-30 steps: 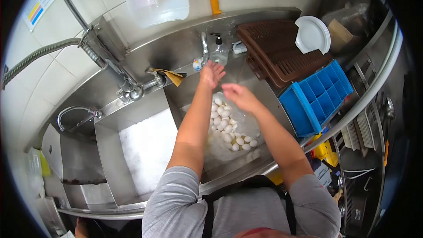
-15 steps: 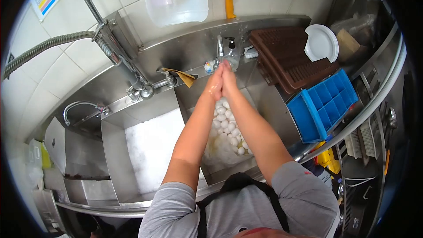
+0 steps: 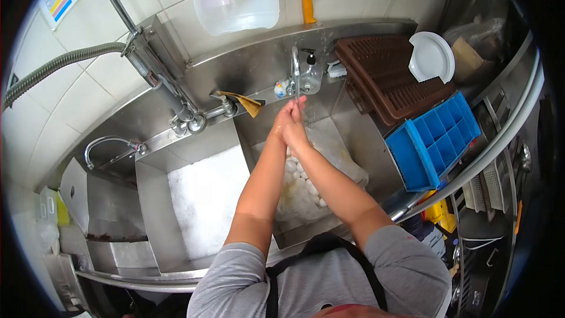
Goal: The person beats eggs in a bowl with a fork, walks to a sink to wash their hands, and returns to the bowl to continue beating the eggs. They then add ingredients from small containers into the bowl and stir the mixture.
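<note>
At the rear of the right sink basin, my left hand (image 3: 283, 121) and my right hand (image 3: 296, 126) are laid against each other, wet, below the slim faucet (image 3: 295, 62). Their fingers reach toward the faucet, partly overlapping, and I see no object between them. Beneath my forearms, white eggs (image 3: 292, 168) lie heaped in a clear plastic bag (image 3: 347, 168) on the basin floor. My right forearm hides part of the heap.
White foam fills the left basin (image 3: 206, 200). A soap pump bottle (image 3: 311, 75) and a brush (image 3: 336, 69) stand behind the right basin. To the right are a brown rack (image 3: 382, 73), a broken white plate (image 3: 431, 57) and a blue divided tray (image 3: 432, 138).
My hands have drawn back toward me from the faucet and shifted from palm to palm into an overlapping position. More of the bag now shows right of my right forearm.
</note>
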The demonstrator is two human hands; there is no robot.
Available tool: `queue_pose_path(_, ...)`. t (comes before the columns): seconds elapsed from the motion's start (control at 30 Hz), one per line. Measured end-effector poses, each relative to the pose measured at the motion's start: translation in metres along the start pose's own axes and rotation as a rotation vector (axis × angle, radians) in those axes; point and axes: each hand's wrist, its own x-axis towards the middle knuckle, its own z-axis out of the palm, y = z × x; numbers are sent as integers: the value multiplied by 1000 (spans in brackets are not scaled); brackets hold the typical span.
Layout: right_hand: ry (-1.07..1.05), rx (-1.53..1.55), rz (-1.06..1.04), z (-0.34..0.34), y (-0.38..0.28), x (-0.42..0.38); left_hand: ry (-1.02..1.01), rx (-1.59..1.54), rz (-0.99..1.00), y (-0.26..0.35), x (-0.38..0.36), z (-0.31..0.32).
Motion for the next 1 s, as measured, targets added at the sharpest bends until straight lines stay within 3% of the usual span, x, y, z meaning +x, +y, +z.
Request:
queue_pose_path(0.03,-78,-61,20,-1,1,-1,-63,-110,-17,-4,2,0)
queue_pose_path(0.07,5,175,94,1,0,7,-125,-218,-36,-10,2,0)
queue_pose_path(0.1,-61,155,161,-9,-19,11,-187,-324,-56,-16,1,1)
queue_pose_path(0.17,-198,117,290,-36,-42,20,-97,-322,8,-19,-10,11)
queue_pose_path(0.3,-362,-501,-30,-46,-34,32,100,-197,-3,-23,-10,3)
queue_pose_path(0.4,-83,-766,-318,-52,-31,54,173,-107,-53,-21,-8,-1)
queue_pose_path(0.5,-339,-723,-330,-61,-42,76,278,-56,-124,-18,-5,-14)
queue_pose_path(0.6,-267,-483,-379,-45,-25,27,379,-89,-17,-28,8,-24)
queue_pose_path(0.63,-180,-525,-516,-37,-8,-7,411,-116,50,-30,13,-24)
queue_pose_path(0.7,-174,-447,-454,-30,0,-32,413,-132,74,-31,11,-21)
queue_pose_path(0.73,-251,-329,-253,-33,-11,-34,414,-138,81,-35,11,-20)
queue_pose_path(0.8,-384,-79,154,-41,-38,-41,196,391,386,-44,12,-27)
queue_pose_path(0.83,-408,16,258,-43,-43,-39,71,655,540,-47,15,-30)
queue_pose_path(0.87,-415,111,327,-42,-39,-35,-52,359,439,-49,19,-31)
queue_pose_path(0.97,-352,305,418,-35,-18,-20,41,-14,230,-19,-21,2)
queue_pose_path(1.0,-325,344,424,-33,-9,-13,-62,-44,200,-19,-29,5)
